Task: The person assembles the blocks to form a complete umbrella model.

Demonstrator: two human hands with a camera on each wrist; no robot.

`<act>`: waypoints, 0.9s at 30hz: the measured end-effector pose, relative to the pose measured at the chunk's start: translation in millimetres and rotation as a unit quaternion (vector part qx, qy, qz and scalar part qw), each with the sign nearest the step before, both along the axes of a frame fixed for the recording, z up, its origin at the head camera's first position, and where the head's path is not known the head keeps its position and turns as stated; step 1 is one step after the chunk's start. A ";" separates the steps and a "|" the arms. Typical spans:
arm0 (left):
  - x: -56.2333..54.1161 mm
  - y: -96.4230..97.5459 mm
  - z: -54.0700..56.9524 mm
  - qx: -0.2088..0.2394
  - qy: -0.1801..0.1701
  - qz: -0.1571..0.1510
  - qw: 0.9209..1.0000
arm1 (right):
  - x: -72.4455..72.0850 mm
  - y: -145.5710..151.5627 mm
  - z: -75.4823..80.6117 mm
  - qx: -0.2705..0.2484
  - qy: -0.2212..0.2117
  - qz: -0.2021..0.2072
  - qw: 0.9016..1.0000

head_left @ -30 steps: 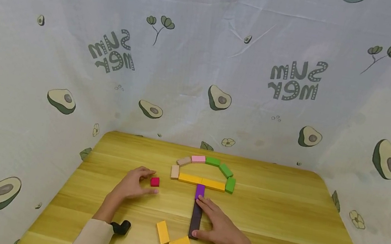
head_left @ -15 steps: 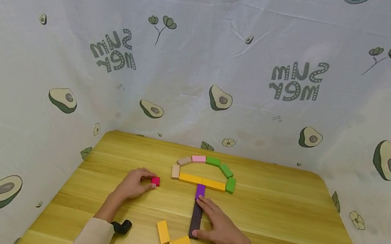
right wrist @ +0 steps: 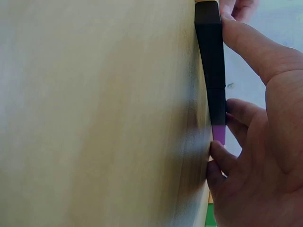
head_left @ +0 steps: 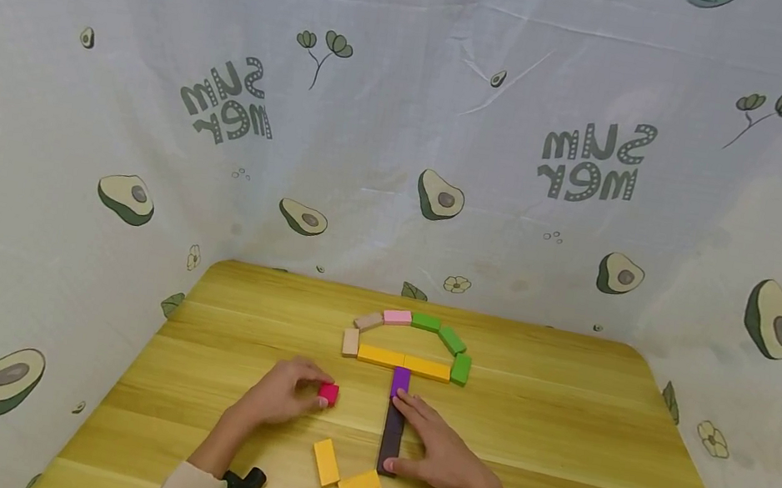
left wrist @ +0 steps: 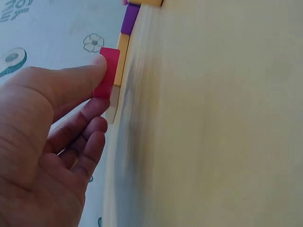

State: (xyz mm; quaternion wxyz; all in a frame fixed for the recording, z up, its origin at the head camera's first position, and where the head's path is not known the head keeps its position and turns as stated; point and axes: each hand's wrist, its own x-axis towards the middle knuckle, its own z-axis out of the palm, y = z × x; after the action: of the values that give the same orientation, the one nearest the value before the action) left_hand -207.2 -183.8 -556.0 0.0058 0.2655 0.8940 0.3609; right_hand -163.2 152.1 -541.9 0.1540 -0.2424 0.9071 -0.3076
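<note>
My left hand (head_left: 282,394) pinches a small red block (head_left: 330,395) between thumb and fingertips, left of the black column. In the left wrist view this red block (left wrist: 110,73) is held up beside the table surface, the other fingers loosely bent below it. My right hand (head_left: 446,453) rests on a straight column made of two black blocks (head_left: 390,448) and a purple block (head_left: 401,382). Its thumb touches the near black block (right wrist: 211,52); its fingertips lie around the purple end. Above the column, two yellow blocks (head_left: 382,356) form a horizontal bar touching the purple block.
Beige, pink and green blocks (head_left: 452,340) make an arch over the yellow bar. Two loose yellow blocks (head_left: 326,464) lie near the front, between the hands. A patterned cloth (head_left: 381,108) hangs behind and beside the wooden table (head_left: 596,443).
The left hand has closed its thumb and fingers on the red block and brought it right and toward the front. The right hand stays on the column.
</note>
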 end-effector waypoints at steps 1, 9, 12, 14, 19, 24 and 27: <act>3.1 1.1 0.8 0.001 0.002 -0.005 1.000 | -0.2 -0.2 0.1 0.000 -0.001 -0.001 1.000; 20.0 5.1 2.9 -0.004 -0.007 -0.023 1.000 | -1.4 -0.6 -0.4 0.000 0.001 0.000 1.000; 24.2 5.2 2.6 -0.004 -0.013 -0.025 1.000 | -1.2 -0.7 -0.1 -0.002 0.000 0.000 1.000; 27.1 5.3 2.9 0.000 -0.015 -0.027 1.000 | -1.0 -0.7 -0.6 -0.002 0.001 -0.001 1.000; 32.5 5.2 2.0 0.005 -0.008 -0.036 0.999 | -0.3 -0.8 -2.5 -0.001 0.006 -0.002 1.000; 34.9 4.1 -0.9 -0.001 -0.003 -0.040 0.999 | 0.6 -1.0 -2.2 0.000 0.005 -0.003 1.000; 35.7 3.6 -2.7 -0.002 0.000 -0.042 0.999 | 1.0 -1.3 -1.2 0.000 0.004 -0.004 1.000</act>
State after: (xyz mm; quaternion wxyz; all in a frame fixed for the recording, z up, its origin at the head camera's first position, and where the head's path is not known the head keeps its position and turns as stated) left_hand -171.5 -180.2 -558.7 0.0215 0.3032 0.8828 0.3581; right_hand -162.2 150.7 -543.1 0.1492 -0.2400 0.9088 -0.3071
